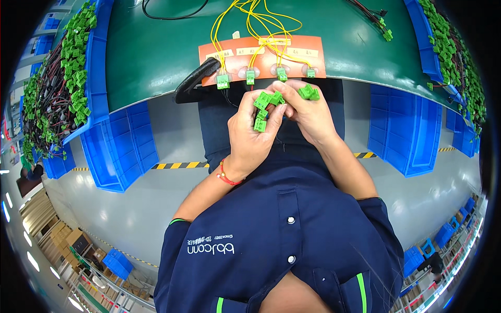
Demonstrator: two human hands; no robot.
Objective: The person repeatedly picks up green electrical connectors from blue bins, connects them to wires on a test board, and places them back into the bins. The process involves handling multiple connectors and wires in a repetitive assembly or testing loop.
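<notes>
Several small green terminal connectors (262, 100) are bunched in my left hand (245, 130), which is closed round them with the thumb along their side. My right hand (315, 117) meets it at the fingertips, and another green connector (309, 93) shows between its fingers. The wires of the held connectors are mostly hidden under my hands. Just beyond them, at the table's near edge, an orange board (318, 52) carries a row of green sockets (223, 82) with yellow wires (255, 26) running off to the far side.
A black padded piece (195, 81) juts over the edge left of the board. Blue bins (96, 62) heaped with wired green connectors flank the green table (151, 57) on both sides. Blue crates (117, 148) stand below. A few loose wired connectors (387, 34) lie at the far right.
</notes>
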